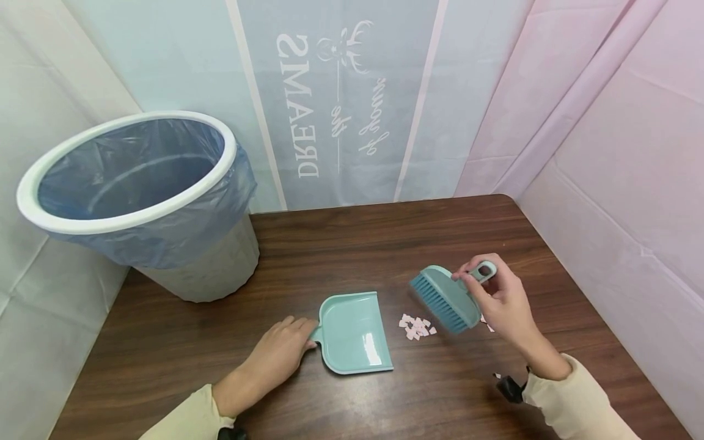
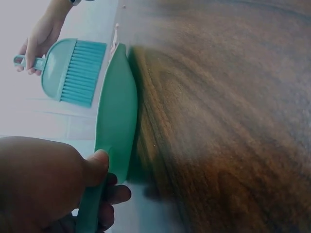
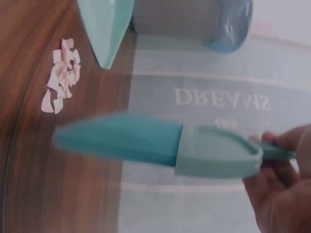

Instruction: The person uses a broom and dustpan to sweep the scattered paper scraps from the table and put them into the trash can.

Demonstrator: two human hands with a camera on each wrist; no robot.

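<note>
So the left hand (image 1: pixel 277 351) has a grip on the short handle of a mint-green dustpan (image 1: pixel 352 336), thumb on top and fingers curled underneath, which the left wrist view shows pretty well. The pan is on a dark wood-grain table (image 1: pixel 330 244), around the middle, with its straight open edge facing a little pile of pale pink scraps (image 1: pixel 416 327). The pile sits just beside that edge, and the pan itself looks bare inside.

The right hand (image 1: pixel 506 305) is holding a matching brush (image 1: pixel 445 296) by its looped handle, on the other side of the pile. The brush is tilted, bristles pointing down and toward the scraps. It looks lifted off the table to me, but it's kinda blurry in the right wrist view so I can't say how high. A few more loose bits (image 1: pixel 491 328) are on the table near that hand.

Over on the left there's a big bin (image 1: pixel 90 226) with a white rim and a bluish plastic liner (image 1: pixel 181 235) folded over the outside. Behind it all hangs a grey-blue cloth (image 1: pixel 352 122) with "DREAMS" printed on it, mirrored.
</note>
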